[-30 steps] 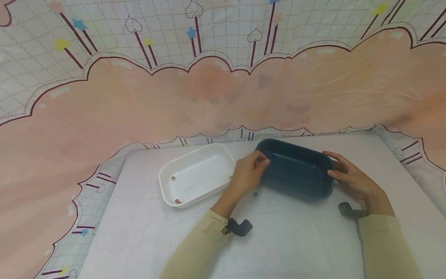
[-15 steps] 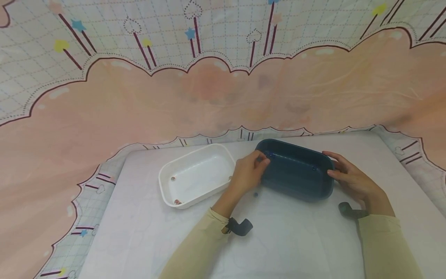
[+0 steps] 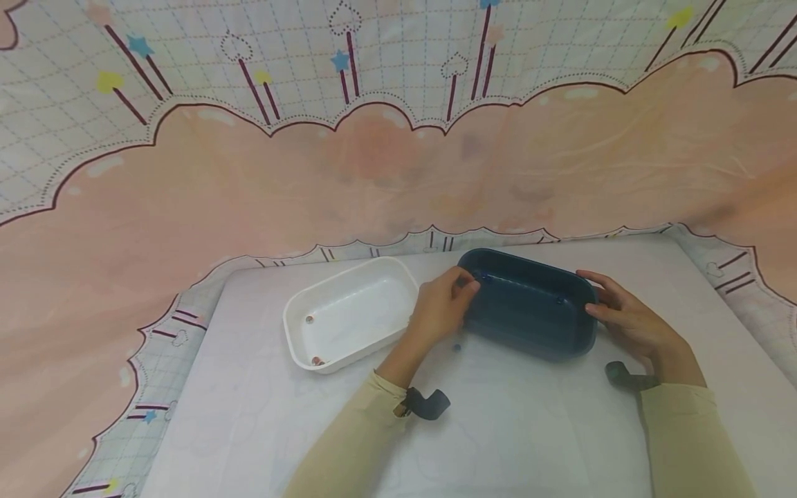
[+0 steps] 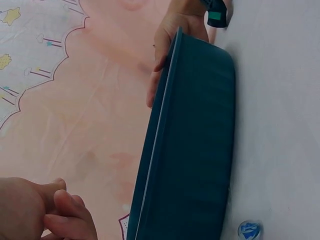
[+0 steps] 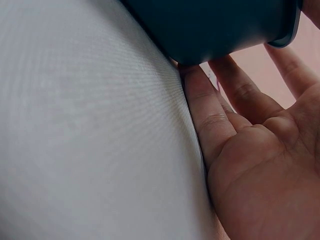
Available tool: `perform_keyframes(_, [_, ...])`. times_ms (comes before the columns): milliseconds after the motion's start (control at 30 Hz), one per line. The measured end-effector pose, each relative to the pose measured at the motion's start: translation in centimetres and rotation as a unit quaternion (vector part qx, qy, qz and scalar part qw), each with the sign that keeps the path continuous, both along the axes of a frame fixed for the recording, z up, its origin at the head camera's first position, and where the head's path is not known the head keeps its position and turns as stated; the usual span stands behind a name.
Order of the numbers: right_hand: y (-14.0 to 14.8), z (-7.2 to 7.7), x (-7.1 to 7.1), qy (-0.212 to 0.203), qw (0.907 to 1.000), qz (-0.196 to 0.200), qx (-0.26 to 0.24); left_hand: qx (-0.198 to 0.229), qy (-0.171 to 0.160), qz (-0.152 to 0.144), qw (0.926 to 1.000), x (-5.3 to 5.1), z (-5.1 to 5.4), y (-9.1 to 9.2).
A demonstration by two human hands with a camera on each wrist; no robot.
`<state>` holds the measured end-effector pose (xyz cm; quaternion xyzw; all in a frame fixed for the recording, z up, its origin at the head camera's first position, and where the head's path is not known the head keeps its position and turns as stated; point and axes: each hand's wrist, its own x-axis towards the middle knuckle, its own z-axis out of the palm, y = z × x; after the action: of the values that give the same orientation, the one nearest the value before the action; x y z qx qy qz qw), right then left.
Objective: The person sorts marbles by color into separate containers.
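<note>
My right hand grips the right end of a dark blue tray, thumb at the rim; in the right wrist view its fingers touch the tray's underside. Over the tray's left end hovers my left hand, thumb and fingers curled together; in the left wrist view that hand is apart from the tray wall. Whether something small sits between its fingertips is hidden. Inside the tray a small blue marble shows near the right end. Another blue marble lies on the table by the tray.
A white tray stands to the left, with a few small brownish-orange marbles in its near left corner and one marble by its left wall. Both trays rest on a white-covered table. A patterned curtain hangs behind.
My left hand has shifted very slightly to the left. The marble at the blue tray's right end has moved slightly left. My right hand keeps its place.
</note>
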<state>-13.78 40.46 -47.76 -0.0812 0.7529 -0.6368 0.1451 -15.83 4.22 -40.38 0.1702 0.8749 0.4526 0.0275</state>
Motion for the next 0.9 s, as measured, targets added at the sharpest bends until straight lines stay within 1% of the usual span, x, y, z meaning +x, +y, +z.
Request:
perform_keyframes(100, [0.0, -0.1, 0.0, 0.005, 1.0, 0.004, -0.004, 0.001, 0.0, -0.002, 1.0, -0.1, -0.1, -0.1])
perform_keyframes(233, [0.1, -0.2, -0.1, 0.024, 0.9995, 0.017, -0.015, -0.001, 0.004, -0.004, 1.0, -0.1, -0.2, -0.3])
perform_keyframes(267, [0.1, -0.2, -0.1, 0.023, 0.9995, 0.015, -0.016, -0.003, 0.005, -0.004, 1.0, 0.0, -0.2, -0.3])
perform_keyframes(500, [0.2, -0.2, -0.1, 0.018, 0.9998, 0.011, 0.005, -0.018, 0.036, -0.008, 0.9991, 0.2, -0.8, -0.8])
perform_keyframes(633, [0.1, -0.2, -0.1, 0.022, 0.9997, 0.011, 0.002, -0.02, 0.034, -0.013, 0.9991, 0.4, -1.1, -1.2])
perform_keyframes(800, [0.1, -0.3, -0.1, 0.03, 0.9994, 0.013, -0.014, -0.029, 0.029, -0.022, 0.9989, 0.8, -1.3, -1.6])
perform_keyframes(900, [0.1, -0.3, -0.1, 0.039, 0.9988, 0.023, -0.02, -0.032, 0.035, -0.027, 0.9985, 1.2, -1.5, -2.0])
